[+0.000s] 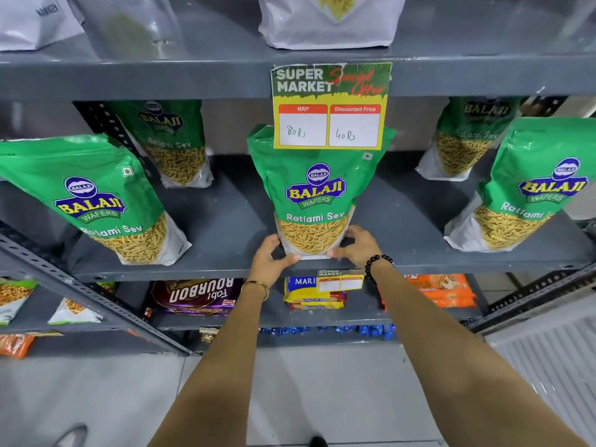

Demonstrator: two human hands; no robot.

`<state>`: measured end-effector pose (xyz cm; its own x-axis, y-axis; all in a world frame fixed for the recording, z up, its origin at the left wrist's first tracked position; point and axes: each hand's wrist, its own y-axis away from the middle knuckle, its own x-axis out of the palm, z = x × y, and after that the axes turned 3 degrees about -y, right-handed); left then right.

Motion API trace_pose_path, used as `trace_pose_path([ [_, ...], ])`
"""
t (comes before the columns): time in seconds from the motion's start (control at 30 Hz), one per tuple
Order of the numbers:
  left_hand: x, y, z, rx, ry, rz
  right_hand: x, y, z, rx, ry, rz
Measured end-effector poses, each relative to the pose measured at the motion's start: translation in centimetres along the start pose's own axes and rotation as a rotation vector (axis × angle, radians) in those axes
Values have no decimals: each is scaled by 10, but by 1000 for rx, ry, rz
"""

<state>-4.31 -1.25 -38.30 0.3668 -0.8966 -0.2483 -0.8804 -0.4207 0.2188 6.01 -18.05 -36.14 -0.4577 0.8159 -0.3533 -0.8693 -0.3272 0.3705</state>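
A green Balaji Ratlami Sev pouch (317,191) stands upright near the front edge of the grey metal shelf (225,221), in the middle of the head view. My left hand (269,258) grips its lower left corner, thumb across the front bottom edge. My right hand (356,245) grips the lower right corner the same way. A yellow and green price tag (330,106), marked 80 Rs and 40 Rs, hangs from the shelf above and covers the pouch's top.
Two same pouches stand to the left (96,201) (172,141) and two to the right (529,191) (467,137). White pouches (329,21) sit on the shelf above. Below lie a Bourbon pack (196,295), Marie biscuits (311,293) and orange cookie packs (445,290). Grey floor lies underneath.
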Motion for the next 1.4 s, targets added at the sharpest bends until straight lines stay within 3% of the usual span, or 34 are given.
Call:
trace_pose_path([
  [1.4,-6,-3,3,-14,10,33,0,5,5,-9,20,34],
])
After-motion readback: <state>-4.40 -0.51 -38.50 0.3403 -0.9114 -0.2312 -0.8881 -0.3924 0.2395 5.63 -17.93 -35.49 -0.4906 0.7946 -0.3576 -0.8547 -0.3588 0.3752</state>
